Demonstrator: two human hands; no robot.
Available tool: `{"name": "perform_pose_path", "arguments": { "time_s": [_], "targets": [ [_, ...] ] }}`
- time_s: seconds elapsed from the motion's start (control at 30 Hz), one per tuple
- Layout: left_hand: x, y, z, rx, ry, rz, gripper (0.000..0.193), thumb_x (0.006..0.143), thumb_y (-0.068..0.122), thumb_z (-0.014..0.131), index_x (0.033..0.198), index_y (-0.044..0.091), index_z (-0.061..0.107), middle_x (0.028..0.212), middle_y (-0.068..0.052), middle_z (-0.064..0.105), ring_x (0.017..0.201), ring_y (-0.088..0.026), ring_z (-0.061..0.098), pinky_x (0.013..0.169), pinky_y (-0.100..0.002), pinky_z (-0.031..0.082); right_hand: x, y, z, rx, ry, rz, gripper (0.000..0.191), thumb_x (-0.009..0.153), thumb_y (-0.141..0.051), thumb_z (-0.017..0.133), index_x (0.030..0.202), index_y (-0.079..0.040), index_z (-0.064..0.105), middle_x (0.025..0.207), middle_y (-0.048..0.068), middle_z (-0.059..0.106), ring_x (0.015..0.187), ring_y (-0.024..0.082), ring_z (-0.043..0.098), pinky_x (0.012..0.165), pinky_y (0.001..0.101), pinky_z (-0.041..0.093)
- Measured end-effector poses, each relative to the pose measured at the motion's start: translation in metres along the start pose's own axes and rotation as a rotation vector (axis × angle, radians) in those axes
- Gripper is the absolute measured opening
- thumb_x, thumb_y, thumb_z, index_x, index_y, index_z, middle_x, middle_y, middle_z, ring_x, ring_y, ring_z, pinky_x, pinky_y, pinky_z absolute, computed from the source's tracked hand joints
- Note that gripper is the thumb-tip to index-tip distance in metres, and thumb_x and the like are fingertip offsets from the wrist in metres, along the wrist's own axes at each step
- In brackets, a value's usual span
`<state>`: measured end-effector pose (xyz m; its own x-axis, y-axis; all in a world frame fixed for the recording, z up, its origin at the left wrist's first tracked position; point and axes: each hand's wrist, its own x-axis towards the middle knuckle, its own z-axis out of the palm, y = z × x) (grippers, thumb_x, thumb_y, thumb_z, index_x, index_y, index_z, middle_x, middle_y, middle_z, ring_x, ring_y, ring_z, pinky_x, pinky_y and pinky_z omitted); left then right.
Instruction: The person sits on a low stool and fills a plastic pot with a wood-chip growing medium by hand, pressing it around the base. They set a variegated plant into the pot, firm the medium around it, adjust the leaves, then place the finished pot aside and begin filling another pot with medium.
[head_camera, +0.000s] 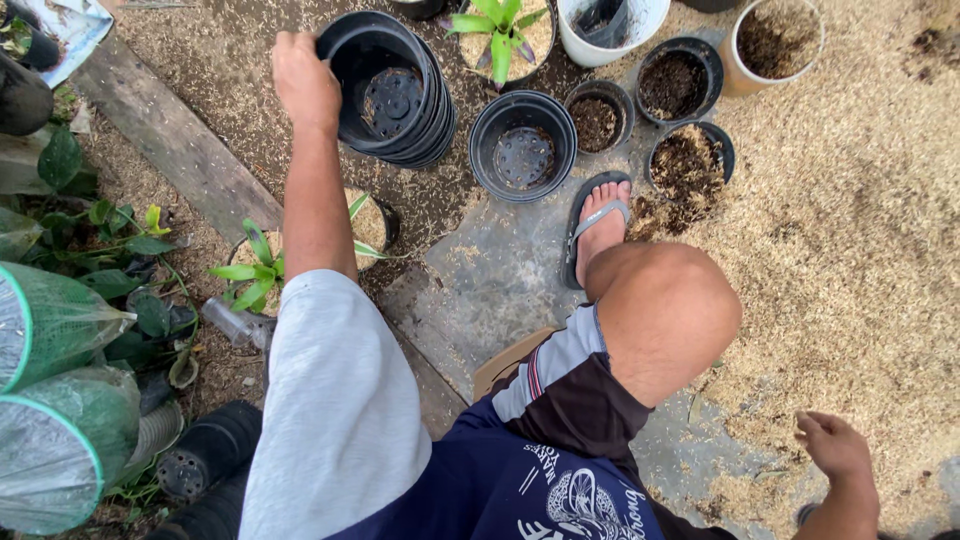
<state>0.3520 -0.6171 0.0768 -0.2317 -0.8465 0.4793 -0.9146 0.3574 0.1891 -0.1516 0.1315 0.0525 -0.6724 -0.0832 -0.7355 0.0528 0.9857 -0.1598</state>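
Rice husks covered the ground on the right, thinning to bare grey concrete in the middle; a wooden plank ran along the left beside leafy plants; the left hand reached forward with its grip closed on the rim of a stack of black pots, tilted on its side with the open mouth facing the camera; just right of the stack stood an empty black pot, upright; beyond it sat smaller pots filled with dark soil, and a sandalled foot rested close by; the right hand hung low above the husks, fingers loosely curled, holding nothing; a potted green seedling stood beneath the left forearm
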Motion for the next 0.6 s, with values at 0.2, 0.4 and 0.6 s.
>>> {"name": "perform_pose_path", "arguments": {
  "time_s": [0.2, 0.4, 0.6],
  "targets": [
    [0.027, 0.018, 0.022, 0.001, -0.013, 0.133, 0.029, 0.071, 0.012, 0.088, 0.096, 0.009, 0.074, 0.1, -0.008, 0.064, 0.098, -0.03, 0.062, 0.083, -0.042, 0.054, 0.009, -0.015, 0.002, 0.053, -0.034, -0.03, 0.047, 0.102, -0.026, 0.069, 0.135, 0.007, 0.067, 0.119, 0.022, 0.076, 0.104, 0.033, 0.074, 0.082, 0.0414, 0.057],
    [0.042, 0.01, 0.031, 0.228, 0.006, 0.3, 0.03, 0.069, 0.023, 0.09, 0.085, 0.011, 0.066, 0.093, -0.003, 0.065, 0.091, -0.023, 0.066, 0.073, -0.036, 0.056, 0.006, -0.051, -0.001, -0.074, -0.007, -0.019, 0.048, 0.102, -0.03, 0.069, 0.136, 0.003, 0.067, 0.12, 0.02, 0.077, 0.108, 0.029, 0.074, 0.088, 0.0424, 0.056],
    [0.033, 0.003, 0.028, 0.158, 0.024, 0.343, 0.032, 0.067, 0.023, 0.089, 0.086, 0.012, 0.066, 0.091, -0.003, 0.066, 0.09, -0.022, 0.067, 0.076, -0.035, 0.058, 0.005, -0.066, 0.001, -0.117, -0.007, -0.048, 0.047, 0.101, -0.032, 0.069, 0.136, 0.0, 0.069, 0.121, 0.02, 0.077, 0.11, 0.029, 0.074, 0.098, 0.0441, 0.054]
  ]
}}
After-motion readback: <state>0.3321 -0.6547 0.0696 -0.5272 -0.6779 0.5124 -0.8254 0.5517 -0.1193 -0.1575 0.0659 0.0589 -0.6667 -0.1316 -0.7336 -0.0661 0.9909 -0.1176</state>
